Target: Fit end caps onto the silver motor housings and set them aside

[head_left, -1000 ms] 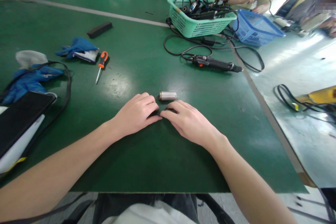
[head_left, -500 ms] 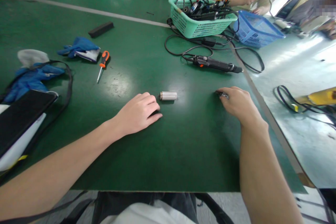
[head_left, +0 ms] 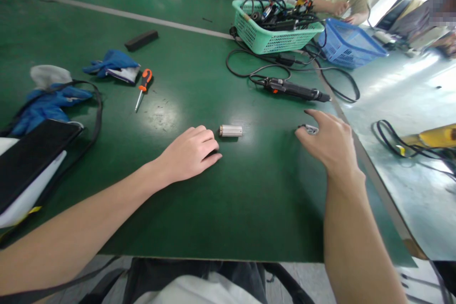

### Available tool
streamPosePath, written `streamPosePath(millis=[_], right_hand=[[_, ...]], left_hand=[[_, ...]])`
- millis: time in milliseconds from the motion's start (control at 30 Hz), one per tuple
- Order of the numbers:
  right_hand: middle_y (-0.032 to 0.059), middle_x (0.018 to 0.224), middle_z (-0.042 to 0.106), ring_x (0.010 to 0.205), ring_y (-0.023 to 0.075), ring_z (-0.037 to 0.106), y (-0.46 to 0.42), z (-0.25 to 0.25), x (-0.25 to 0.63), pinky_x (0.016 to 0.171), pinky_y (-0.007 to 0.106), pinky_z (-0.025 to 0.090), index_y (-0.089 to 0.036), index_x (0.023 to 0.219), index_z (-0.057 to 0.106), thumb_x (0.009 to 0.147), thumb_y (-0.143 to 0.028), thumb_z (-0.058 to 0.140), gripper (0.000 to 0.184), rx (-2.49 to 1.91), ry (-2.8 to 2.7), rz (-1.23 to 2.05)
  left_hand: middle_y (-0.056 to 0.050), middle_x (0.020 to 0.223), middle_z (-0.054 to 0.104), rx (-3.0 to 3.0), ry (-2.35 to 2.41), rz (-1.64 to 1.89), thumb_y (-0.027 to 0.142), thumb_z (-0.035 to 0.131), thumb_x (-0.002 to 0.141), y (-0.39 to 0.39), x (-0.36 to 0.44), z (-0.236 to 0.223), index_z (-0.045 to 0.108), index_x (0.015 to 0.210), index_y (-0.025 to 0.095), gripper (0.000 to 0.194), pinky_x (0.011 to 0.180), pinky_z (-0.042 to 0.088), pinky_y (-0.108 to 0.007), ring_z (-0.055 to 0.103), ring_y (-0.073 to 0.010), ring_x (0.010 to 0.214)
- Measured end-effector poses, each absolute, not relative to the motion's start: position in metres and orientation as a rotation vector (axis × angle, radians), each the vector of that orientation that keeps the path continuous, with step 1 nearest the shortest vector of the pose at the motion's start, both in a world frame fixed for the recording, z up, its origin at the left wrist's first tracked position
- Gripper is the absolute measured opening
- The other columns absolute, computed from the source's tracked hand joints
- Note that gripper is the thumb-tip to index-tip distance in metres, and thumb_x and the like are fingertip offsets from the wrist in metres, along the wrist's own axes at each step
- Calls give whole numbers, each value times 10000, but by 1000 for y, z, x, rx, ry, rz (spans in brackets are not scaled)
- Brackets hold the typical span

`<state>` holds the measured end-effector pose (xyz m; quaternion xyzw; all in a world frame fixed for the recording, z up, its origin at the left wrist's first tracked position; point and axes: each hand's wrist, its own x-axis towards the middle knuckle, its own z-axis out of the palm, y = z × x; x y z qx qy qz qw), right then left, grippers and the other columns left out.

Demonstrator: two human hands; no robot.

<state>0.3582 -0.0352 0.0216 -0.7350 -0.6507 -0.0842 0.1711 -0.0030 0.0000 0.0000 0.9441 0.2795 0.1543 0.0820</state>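
My left hand [head_left: 194,153] rests on the green tabletop with its fingers loosely bent and the thumb apart; I see nothing held in it. Just beyond its fingertips lies a short silver ribbed cylinder [head_left: 231,131], on its side and apart from the hand. My right hand [head_left: 329,140] is over the table to the right, thumb and index finger spread. Between them lies a small metal piece [head_left: 309,129] with a dark end, too small to name. The right hand's other fingers are hidden behind it.
Beyond my hands lie an electric screwdriver [head_left: 294,89] with its cable and an orange-handled screwdriver [head_left: 143,88]. Blue gloves [head_left: 48,104] and a black phone-like slab [head_left: 39,156] are at left. Behind stand a green basket [head_left: 278,40] of cables and a blue basket [head_left: 351,45], near a person.
My right hand's fingers have spread from a pinch around the small metal piece, uncovering more of it. My left hand and the silver cylinder have stayed in place; the view has shifted slightly.
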Motion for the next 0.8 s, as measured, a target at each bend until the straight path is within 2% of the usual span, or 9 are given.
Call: streamPosePath(millis=[100, 233, 300, 433, 633, 800], right_hand=[[178, 1355, 680, 1280, 368, 610, -32, 24, 310, 1121, 558, 479, -157, 1386, 645, 947, -259, 544, 462, -1778, -1924, -232], [219, 1535, 531, 1429, 370, 480, -22, 9, 257, 1168, 563, 445, -110, 1525, 486, 1010, -332, 548, 564, -1470, -2204, -14], [217, 1480, 579, 1395, 362, 508, -18, 0, 246, 1156, 564, 455, -113, 1492, 514, 1040, -336, 523, 504, -1419, -2261, 74], [176, 1258, 696, 1205, 327, 614, -17, -8, 246, 1079, 521, 509, -149, 1326, 628, 1074, -318, 478, 339, -1381, -2273, 162], [115, 1107, 669, 1049, 293, 634, -33, 2, 253, 914, 445, 551, -202, 1190, 618, 995, -299, 647, 220, -1364, -2295, 280], [81, 1089, 674, 1011, 267, 649, -51, 14, 253, 891, 424, 550, -222, 1151, 608, 973, -279, 674, 198, -1325, -2343, 453]], left_hand=[[-77, 968, 676, 2813, 832, 471, 349, 573, 1032, 0, -3, 0, 732, 954, 158, 260, 831, 455, -371, 586, -224, 932], [-75, 951, 668, 2833, 840, 459, 355, 562, 1038, 0, -3, 0, 733, 960, 157, 274, 832, 453, -375, 581, -226, 926], [-75, 954, 663, 2846, 840, 446, 359, 556, 1041, 0, -3, 0, 728, 959, 157, 278, 834, 454, -378, 577, -224, 921], [-74, 953, 660, 2859, 833, 447, 358, 544, 1045, 0, -3, -1, 715, 951, 160, 277, 841, 460, -379, 574, -224, 919], [-74, 953, 651, 2813, 908, 472, 294, 550, 1021, 0, -1, 1, 643, 992, 154, 171, 826, 468, -379, 578, -229, 907], [-77, 984, 657, 2760, 966, 504, 261, 562, 994, -2, 0, 3, 603, 1088, 147, 154, 794, 469, -364, 579, -219, 878]])
